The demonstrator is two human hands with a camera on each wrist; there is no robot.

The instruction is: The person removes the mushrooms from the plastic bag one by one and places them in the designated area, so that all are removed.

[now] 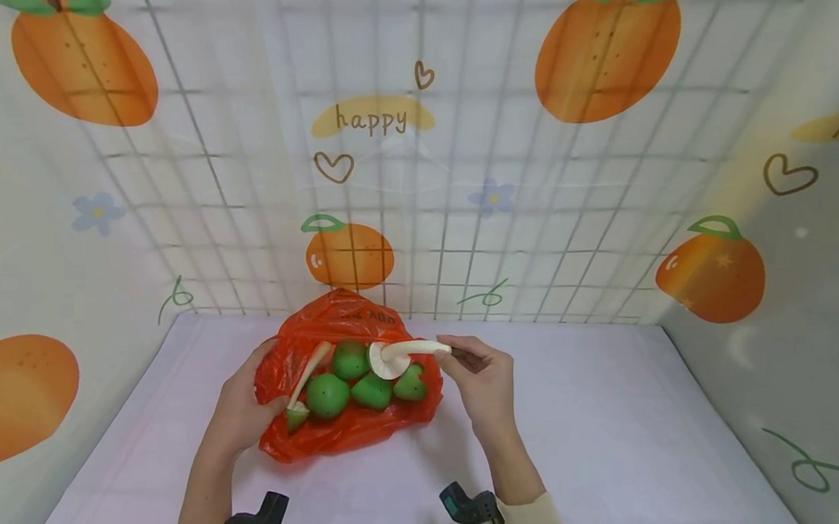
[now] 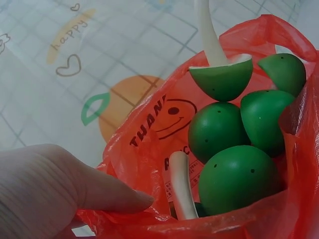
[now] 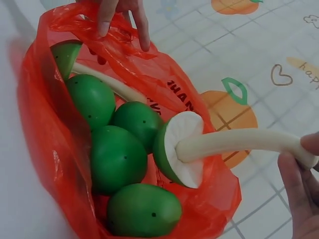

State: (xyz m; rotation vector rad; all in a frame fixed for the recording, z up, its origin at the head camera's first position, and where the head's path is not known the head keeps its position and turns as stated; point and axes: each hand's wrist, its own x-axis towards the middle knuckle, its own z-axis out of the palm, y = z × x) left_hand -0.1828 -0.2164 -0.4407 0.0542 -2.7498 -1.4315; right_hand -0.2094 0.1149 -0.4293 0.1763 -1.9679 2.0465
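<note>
Green-capped mushroom (image 1: 395, 352), poised at the mouth of a red plastic bag, with its surroundings listed from near to far. Nearest, a black device (image 1: 263, 515) sits at the left wrist and a black wrist unit (image 1: 469, 505) at the right, beside a pale sleeve (image 1: 531, 520). Beyond them the hands are well apart, one on each side of the bag. The left hand (image 1: 244, 402) grips the edge of the red plastic bag (image 1: 316, 439), its thumb lying over the film; this hold probably serves to spread the limp opening. The right hand (image 1: 481, 376) pinches the free end of the mushroom's stem between thumb and fingers, a grip that leaves the cap clear, white underside exposed. Whether this cap touches those below cannot be told.

Inside the bag lie the other green caps (image 1: 328, 396), four with no clear stem in view, gathered closely, apparently by the soft walls. At their left a stemmed mushroom (image 1: 309, 374) slants along the bag's side, its pale stem pointing away from the person. The bag rests on a pale table (image 1: 594, 438). Farthest back hangs a cloth (image 1: 451, 140) printed with oranges, dark grid lines crossing it.
</note>
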